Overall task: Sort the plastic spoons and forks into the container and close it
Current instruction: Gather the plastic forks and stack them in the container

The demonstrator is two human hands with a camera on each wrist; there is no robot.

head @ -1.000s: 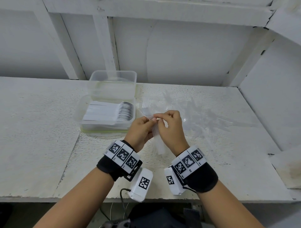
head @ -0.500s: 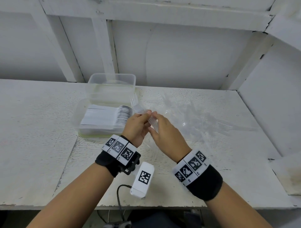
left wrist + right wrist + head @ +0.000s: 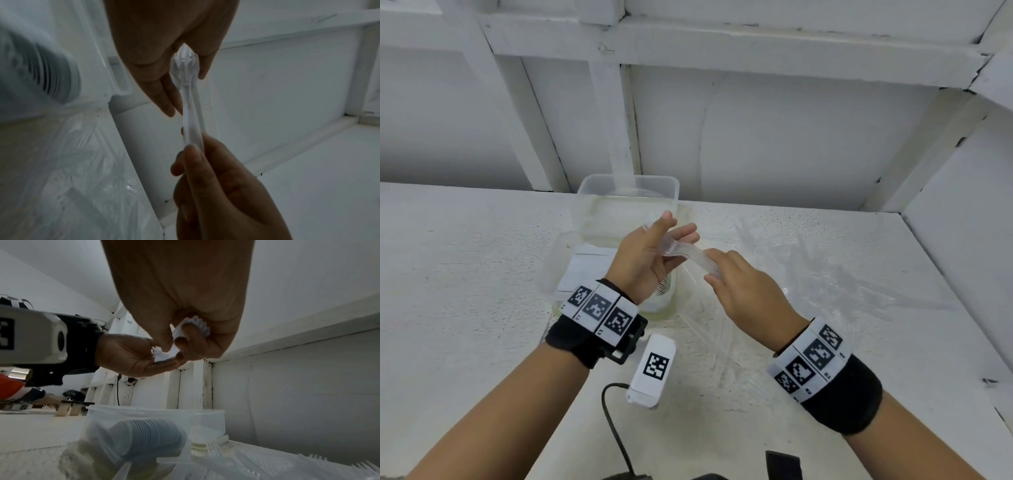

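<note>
One fork stack [image 3: 688, 254] crosswise, tines toward spread left grip [image 3: 643, 260], handles in pinch of right grip [image 3: 746, 291].

Black stretchy bands [image 3: 571, 339] wrapped both wrists, each topped with a white strip [image 3: 599, 305] carrying a row of square black-and-white tags. Under the left hand [image 3: 643, 260] hung a white tagged camera box [image 3: 652, 371], with a black cable [image 3: 616, 428] trailing off.

The forks [image 3: 690, 255] in the fingers [image 3: 686, 231] are clear, colourless. Behind the fingers the tubs [image 3: 626, 192] are clear too, yellowish at the base; one holds a white stack [image 3: 589, 265] edged in fine black stripes. The table [image 3: 465, 274] is white, dark-speckled. Black wristbands [image 3: 571, 337] carry white strips of black square codes.
</note>
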